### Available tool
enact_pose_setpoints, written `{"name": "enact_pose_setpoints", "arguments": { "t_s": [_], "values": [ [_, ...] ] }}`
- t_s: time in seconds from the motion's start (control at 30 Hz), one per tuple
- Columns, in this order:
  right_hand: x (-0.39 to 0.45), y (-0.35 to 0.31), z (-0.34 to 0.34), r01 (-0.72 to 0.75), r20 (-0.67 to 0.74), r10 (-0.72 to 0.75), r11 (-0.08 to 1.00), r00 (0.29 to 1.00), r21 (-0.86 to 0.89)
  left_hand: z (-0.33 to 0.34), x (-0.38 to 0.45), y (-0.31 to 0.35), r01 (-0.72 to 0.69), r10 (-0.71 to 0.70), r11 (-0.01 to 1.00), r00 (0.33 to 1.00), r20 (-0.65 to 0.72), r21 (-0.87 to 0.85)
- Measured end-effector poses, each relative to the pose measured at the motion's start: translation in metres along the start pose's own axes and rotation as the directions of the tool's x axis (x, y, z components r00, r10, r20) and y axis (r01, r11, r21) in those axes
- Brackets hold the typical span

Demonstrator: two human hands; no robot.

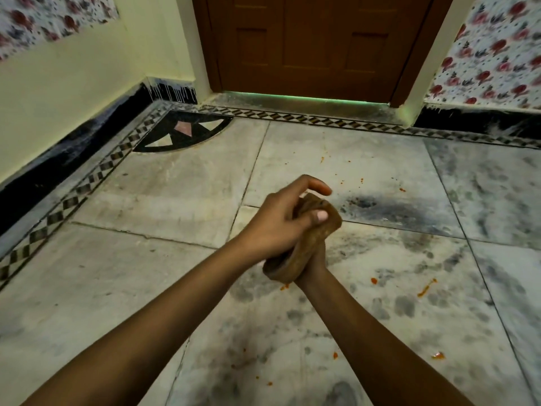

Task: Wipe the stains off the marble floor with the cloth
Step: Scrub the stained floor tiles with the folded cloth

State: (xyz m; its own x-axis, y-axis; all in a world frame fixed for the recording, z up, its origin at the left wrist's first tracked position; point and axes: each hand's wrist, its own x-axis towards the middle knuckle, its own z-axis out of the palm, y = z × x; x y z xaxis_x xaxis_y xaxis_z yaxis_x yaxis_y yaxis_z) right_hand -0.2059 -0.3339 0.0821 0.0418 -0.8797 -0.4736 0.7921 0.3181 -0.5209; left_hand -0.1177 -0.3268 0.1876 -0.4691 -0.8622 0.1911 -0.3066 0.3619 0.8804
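Note:
A brown cloth [310, 244] is bunched up between both my hands, held in the air above the grey-veined marble floor [175, 183]. My left hand [278, 221] wraps over the top of the cloth with the thumb pressed on it. My right hand [314, 263] grips the cloth from below and is mostly hidden by it. Orange-red stains dot the floor: a streak [426, 287] and a blob [373, 280] to the right of my hands, a spot [438, 355] nearer me, and small specks [402, 189] farther off.
A closed brown wooden door [310, 42] stands ahead with a raised threshold [307, 102]. A black skirting [73, 148] and a patterned inlay border [96, 174] run along the yellow wall on the left. Floral wall covering [491, 51] is at right.

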Motion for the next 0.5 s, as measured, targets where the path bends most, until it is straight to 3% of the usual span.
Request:
{"name": "enact_pose_setpoints", "arguments": {
  "t_s": [0.07,0.2,0.37,0.43,0.5],
  "values": [
    [0.005,-0.002,0.000,-0.068,-0.007,0.069,0.994,0.998,0.090,-0.010,0.002,-0.005,0.110,-0.115,0.985,0.993,-0.027,-0.136],
    [0.009,-0.002,-0.009,-0.185,-0.078,0.184,0.983,0.980,0.006,-0.032,0.011,-0.029,0.256,-0.256,0.966,0.948,-0.188,-0.026],
    [0.007,0.001,-0.008,-0.235,0.041,0.234,0.972,0.971,0.023,-0.048,0.007,-0.073,0.457,-0.466,0.884,0.846,-0.259,-0.099],
    [0.005,-0.001,-0.006,-0.236,0.090,0.236,0.972,0.968,-0.010,-0.049,0.002,-0.083,0.507,-0.539,0.842,0.802,-0.258,-0.183],
    [0.006,-0.001,-0.005,-0.211,0.104,0.217,0.975,0.971,-0.068,-0.047,-0.004,-0.091,0.538,-0.587,0.802,0.791,-0.174,-0.259]
  ]
}}
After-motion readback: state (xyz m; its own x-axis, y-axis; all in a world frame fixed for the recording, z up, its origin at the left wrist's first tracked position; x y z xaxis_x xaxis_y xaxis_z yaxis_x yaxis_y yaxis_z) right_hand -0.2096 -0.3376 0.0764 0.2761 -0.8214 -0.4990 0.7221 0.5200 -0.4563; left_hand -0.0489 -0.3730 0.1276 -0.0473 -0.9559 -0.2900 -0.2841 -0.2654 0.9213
